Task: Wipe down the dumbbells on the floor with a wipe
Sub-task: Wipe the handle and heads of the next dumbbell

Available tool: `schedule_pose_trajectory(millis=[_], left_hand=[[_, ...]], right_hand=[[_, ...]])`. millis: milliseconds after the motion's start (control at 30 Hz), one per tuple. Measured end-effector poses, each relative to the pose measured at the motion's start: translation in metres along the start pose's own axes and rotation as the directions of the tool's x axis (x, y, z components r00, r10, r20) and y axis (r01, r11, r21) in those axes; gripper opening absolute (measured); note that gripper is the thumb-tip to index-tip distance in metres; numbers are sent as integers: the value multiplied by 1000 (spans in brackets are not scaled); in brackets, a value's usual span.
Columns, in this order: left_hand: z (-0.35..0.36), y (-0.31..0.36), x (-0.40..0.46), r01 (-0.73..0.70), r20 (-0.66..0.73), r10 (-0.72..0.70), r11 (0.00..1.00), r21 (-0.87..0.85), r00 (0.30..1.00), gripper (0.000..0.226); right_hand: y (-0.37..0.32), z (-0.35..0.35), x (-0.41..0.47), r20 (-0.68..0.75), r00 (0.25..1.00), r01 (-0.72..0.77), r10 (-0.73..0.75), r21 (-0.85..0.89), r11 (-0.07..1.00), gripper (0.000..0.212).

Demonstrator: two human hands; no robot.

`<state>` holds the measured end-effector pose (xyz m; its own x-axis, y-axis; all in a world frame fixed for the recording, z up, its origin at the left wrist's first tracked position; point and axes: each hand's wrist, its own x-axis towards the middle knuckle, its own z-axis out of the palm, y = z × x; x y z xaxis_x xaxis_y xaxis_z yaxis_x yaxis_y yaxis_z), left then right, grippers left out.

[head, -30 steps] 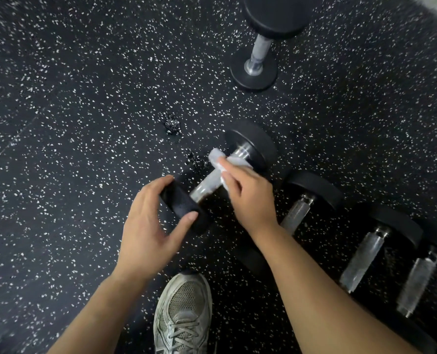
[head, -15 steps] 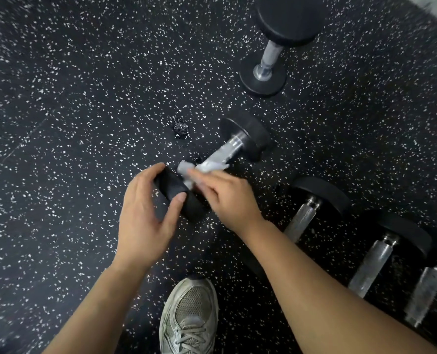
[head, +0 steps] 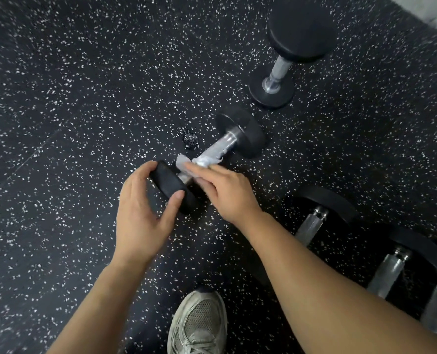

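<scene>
Fingers of the left hand curl round the black round-headed steel-handled dumbbell's near head; right hand grips a crumpled white wipe against its handle. Bare speckled black rubber floor lies left; three more dumbbells crowd the right.

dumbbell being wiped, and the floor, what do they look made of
The dumbbell: matte black heads, probably rubber-coated; the handle looks like bright metal, shiny with a textured grip. The floor: likely rubber gym matting, dull black with white flecks and a faint seam.
</scene>
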<state>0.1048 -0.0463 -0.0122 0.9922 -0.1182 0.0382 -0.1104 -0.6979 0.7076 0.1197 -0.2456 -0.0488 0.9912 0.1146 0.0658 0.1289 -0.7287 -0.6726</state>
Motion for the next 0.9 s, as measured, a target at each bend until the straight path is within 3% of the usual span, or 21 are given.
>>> schedule_pose_trajectory(millis=[100, 200, 267, 467, 567, 667, 733, 800, 900], left_hand=[[-3, -4, 5, 1, 27, -2, 1000, 17, 1000, 73], [-7, -7, 11, 23, 15, -23, 1000, 21, 1000, 78], [-9, -8, 16, 26, 0, -26, 1000, 14, 1000, 76], [-10, -14, 27, 61, -17, -61, 998, -21, 998, 75], [-13, -18, 29, 74, 14, -73, 997, -10, 997, 81], [-18, -13, 33, 24, 44, -25, 999, 32, 999, 82], [-21, -1, 47, -17, 54, 14, 999, 50, 998, 75], [-19, 16, 71, -82, 69, 76, 993, 85, 995, 65], [3, 46, 114, -134, 167, 113, 984, 117, 979, 54]], right_hand=[[7, -3, 11, -95, 988, -122, 119, -18, 992, 42], [3, 3, 19, -217, 918, -306, 333, 148, 940, 40], [-4, 10, 25, -274, 871, -350, 408, 237, 906, 37], [-7, 8, 30, -165, 964, -206, 207, 24, 978, 37], [2, -6, 28, -247, 893, -336, 376, 188, 923, 27], [3, -21, 23, -219, 755, -487, 619, 445, 752, 34], [4, -36, 24, -185, 602, -536, 777, 627, 565, 45], [9, -54, 30, -48, 428, -574, 902, 756, 313, 49], [23, -67, 39, 246, 313, -689, 917, 724, 40, 47]])
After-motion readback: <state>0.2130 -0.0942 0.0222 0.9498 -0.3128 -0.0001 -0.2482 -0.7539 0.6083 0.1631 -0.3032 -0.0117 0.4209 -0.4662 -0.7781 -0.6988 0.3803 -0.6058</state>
